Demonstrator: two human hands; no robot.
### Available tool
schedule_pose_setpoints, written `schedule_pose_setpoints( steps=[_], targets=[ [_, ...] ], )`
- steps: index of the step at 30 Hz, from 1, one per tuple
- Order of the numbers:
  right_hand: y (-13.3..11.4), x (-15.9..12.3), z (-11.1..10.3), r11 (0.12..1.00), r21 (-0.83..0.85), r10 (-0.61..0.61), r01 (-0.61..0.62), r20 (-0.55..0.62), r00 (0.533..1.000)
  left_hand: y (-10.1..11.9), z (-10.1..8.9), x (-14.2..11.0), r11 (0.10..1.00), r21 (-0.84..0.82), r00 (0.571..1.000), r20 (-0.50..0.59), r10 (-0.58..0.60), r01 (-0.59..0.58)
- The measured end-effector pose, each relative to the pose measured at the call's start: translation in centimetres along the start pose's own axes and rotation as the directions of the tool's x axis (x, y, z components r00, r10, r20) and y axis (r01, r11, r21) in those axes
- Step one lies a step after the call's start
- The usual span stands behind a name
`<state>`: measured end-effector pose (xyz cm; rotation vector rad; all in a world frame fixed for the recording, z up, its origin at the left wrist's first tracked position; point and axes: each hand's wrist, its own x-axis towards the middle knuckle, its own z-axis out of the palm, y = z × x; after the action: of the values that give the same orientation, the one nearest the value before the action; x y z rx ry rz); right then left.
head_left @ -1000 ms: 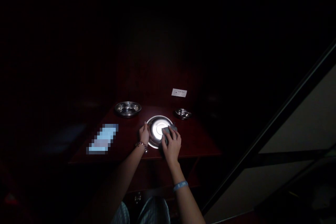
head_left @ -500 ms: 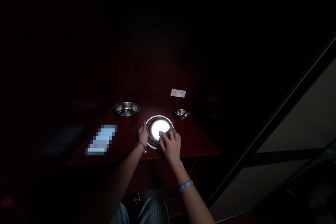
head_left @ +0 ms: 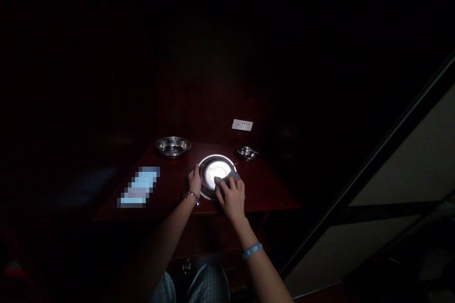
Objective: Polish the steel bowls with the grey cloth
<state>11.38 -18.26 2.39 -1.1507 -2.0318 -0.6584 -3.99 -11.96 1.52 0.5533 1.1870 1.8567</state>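
A shiny steel plate (head_left: 215, 169) lies near the front edge of a dark red wooden table (head_left: 270, 194). My left hand (head_left: 195, 181) rests on the plate's left rim, fingers against it. My right hand (head_left: 232, 196) presses a grey cloth (head_left: 231, 178) onto the plate's near right part, fingers curled over the cloth. A bead bracelet is on my left wrist and a blue band on my right forearm.
A steel bowl (head_left: 172, 146) stands at the back left of the table and a small steel dish (head_left: 247, 153) at the back right. A white socket panel (head_left: 242, 125) is on the wall behind. A blurred pale rectangle (head_left: 138, 187) lies left. The room is dark.
My right hand with the cloth has shifted leftward and nearer across the plate. The left hand has stayed on the rim.
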Motion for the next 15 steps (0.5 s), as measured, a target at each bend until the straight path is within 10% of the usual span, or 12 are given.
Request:
schedule_pose_setpoints(
  steps=[15],
  targets=[
    [0.15, -0.04, 0.20, 0.999, 0.040, -0.022, 0.022, 0.008, 1.000, 0.50, 0.09, -0.23, 1.000, -0.010, 1.000, -0.004, 0.020, -0.020]
  ],
)
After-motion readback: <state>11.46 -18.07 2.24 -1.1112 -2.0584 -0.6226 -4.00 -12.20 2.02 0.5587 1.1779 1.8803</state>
